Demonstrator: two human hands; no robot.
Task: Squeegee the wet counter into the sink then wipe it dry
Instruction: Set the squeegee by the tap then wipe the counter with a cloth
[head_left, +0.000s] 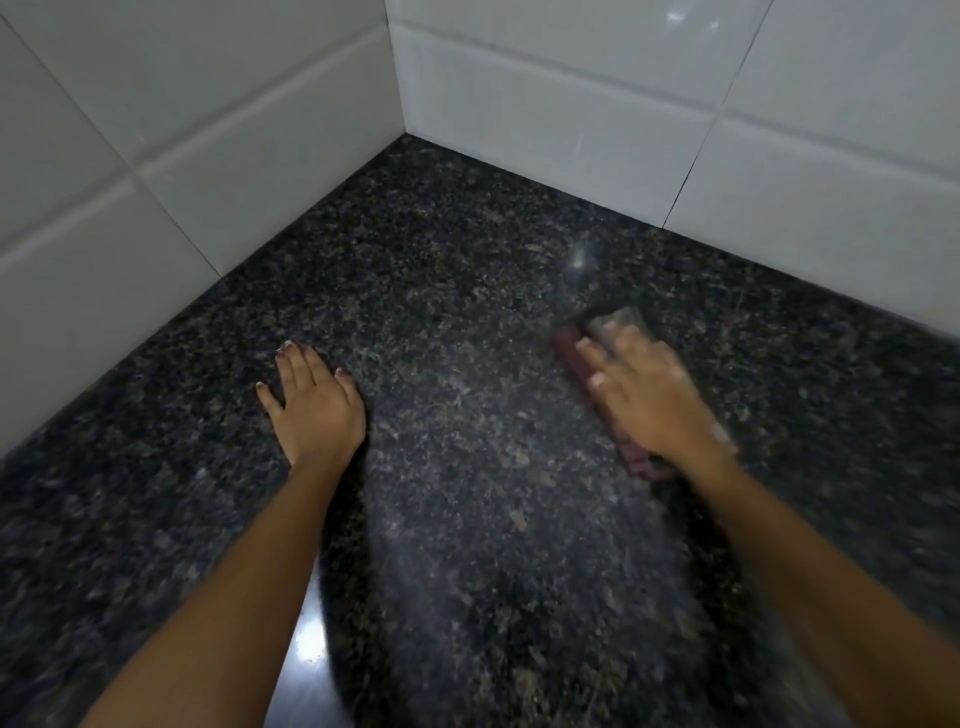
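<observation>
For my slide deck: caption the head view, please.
Left hand flat on dark granite counter; blurred right hand presses a reddish tool near the tiled corner.

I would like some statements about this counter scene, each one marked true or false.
1. The left hand lies flat on the granite counter. True.
2. The right hand holds nothing. False: it rests on a blurred reddish tool, perhaps the squeegee, with something grey at its far end.
3. White tiled walls meet in a corner behind the counter. True.
4. A sink is visible next to the left hand. False: no sink shows in this view.
5. Both hands are on the reddish tool. False: only the right hand touches it.
</observation>
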